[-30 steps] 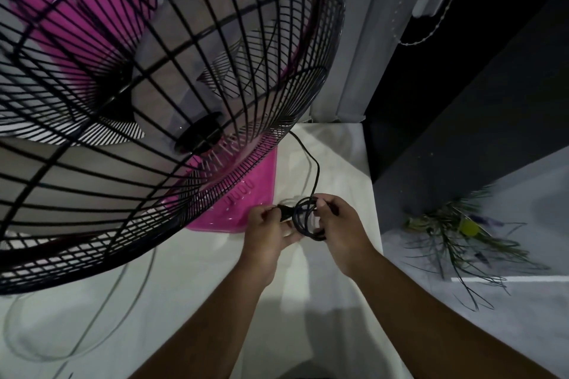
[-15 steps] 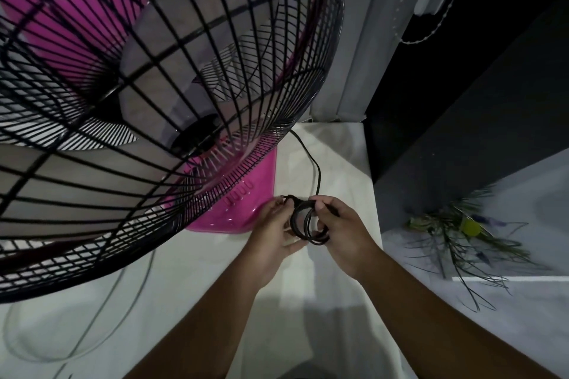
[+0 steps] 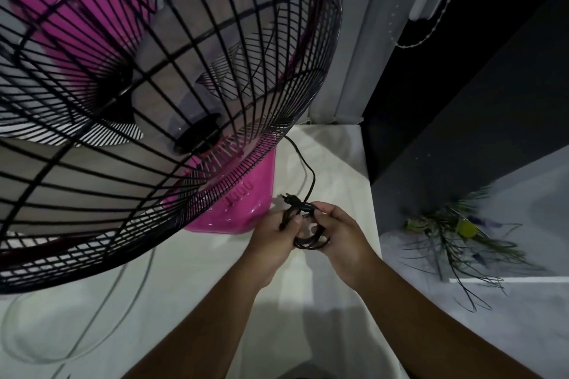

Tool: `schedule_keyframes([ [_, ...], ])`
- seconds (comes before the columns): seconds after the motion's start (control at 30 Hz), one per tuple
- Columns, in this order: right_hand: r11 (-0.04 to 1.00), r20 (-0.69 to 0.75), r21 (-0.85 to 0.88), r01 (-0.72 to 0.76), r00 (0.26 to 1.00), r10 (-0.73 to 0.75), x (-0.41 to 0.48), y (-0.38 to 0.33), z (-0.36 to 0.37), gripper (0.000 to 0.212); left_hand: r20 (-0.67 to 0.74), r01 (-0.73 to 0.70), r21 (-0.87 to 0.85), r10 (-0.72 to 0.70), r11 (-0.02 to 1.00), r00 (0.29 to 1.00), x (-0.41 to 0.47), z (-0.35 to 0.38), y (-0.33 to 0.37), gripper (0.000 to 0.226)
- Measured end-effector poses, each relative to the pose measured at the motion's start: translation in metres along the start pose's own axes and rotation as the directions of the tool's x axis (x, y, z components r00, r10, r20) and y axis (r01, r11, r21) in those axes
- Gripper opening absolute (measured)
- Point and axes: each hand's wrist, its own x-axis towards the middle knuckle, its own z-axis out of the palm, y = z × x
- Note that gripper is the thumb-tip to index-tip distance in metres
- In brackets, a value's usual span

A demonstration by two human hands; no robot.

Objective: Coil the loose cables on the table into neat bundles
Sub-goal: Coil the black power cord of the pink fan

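Note:
A black cable coil (image 3: 311, 244) is held between both hands just above the white table (image 3: 335, 160), in front of the pink fan base (image 3: 246, 194). My left hand (image 3: 272, 238) pinches the coil's left side, where the black plug (image 3: 289, 198) sticks up and to the left. My right hand (image 3: 341, 232) grips the coil's right side. A free length of the black cable (image 3: 309, 174) runs from the coil up and back under the fan.
A large fan with a black wire guard (image 3: 147, 95) fills the upper left, close above the table. A pale grey cable (image 3: 77, 351) loops on the table at lower left. The table's right edge drops to a floor with green plant stems (image 3: 455, 240).
The hands have closed together around the coil. The plug end, held out to the left a second ago, now points up over the top of the coil.

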Motion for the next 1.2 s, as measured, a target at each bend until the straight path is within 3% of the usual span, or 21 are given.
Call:
schedule_keyframes([
  [0.27, 0.981, 0.028, 0.152, -0.119, 0.993, 0.116, -0.005, -0.006, 0.008, 0.043, -0.088, -0.08, 0.187, 0.098, 0.979, 0.991, -0.002, 0.004, -0.005, 0.021],
  [0.43, 0.973, 0.065, 0.151, -0.174, 0.984, 0.165, -0.005, -0.008, 0.011, 0.026, -0.116, -0.092, 0.25, 0.124, 0.964, 0.985, -0.001, 0.002, -0.006, 0.017],
  [0.63, 0.977, 0.042, 0.037, -0.209, 0.977, 0.207, -0.007, -0.014, 0.013, 0.019, -0.18, -0.084, 0.208, 0.122, 0.975, 0.976, -0.004, 0.003, -0.009, 0.015],
  [0.83, 0.945, 0.051, 0.098, -0.313, 0.95, 0.309, -0.006, -0.016, 0.014, 0.04, -0.173, -0.067, 0.22, 0.107, 0.973, 0.979, -0.006, 0.004, -0.005, 0.012],
  [1.03, 0.952, -0.019, 0.011, -0.307, 0.952, 0.307, -0.011, -0.013, 0.015, 0.018, -0.2, -0.062, 0.157, 0.093, 0.986, 0.975, -0.005, 0.002, -0.001, 0.011],
  [1.2, 0.951, 0.003, 0.07, -0.3, 0.954, 0.301, -0.014, -0.02, 0.017, 0.018, -0.22, -0.034, 0.028, 0.04, 0.999, 0.975, -0.002, 0.004, 0.0, 0.014],
])
